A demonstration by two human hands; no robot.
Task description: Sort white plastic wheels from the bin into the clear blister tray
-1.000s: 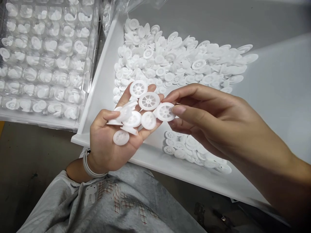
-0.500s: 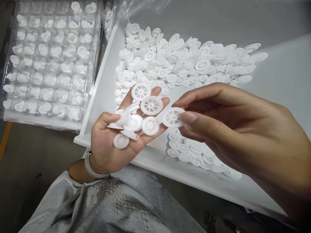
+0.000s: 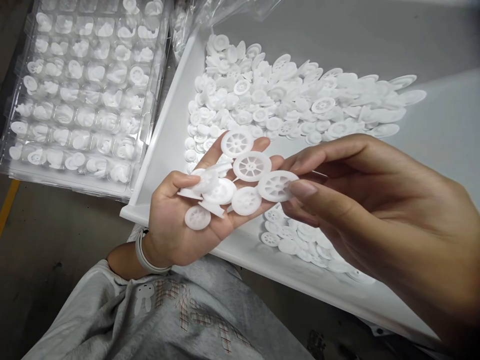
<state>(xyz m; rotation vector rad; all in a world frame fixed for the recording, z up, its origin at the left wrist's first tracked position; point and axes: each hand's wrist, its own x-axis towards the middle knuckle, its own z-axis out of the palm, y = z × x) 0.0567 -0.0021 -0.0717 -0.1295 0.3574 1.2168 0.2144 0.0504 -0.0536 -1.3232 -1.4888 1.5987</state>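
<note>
My left hand (image 3: 176,227) is palm up over the near edge of the white tray, holding several white plastic wheels (image 3: 252,166). They lie across its palm and fingers, some flat with spokes showing, others tilted, and its thumb presses on the cluster near the palm. At the fingertips of that hand, my right hand (image 3: 360,200) pinches one spoked white wheel (image 3: 278,185) between thumb and fingers. This wheel is held almost flat, beside the others. The tips of my right fingers are partly hidden behind it.
The white tray (image 3: 161,142) holds a large heap of similar wheels (image 3: 258,95) toward its far side and a smaller heap (image 3: 300,240) under my right hand. To the left is a clear compartment tray (image 3: 112,187) with white parts in its cells. Clear plastic film (image 3: 225,10) hangs at the back.
The whole view has shifted, so trays and hands appear further right. Both hands keep nearly the same pose, and the pinched wheel remains at the left fingertips.
</note>
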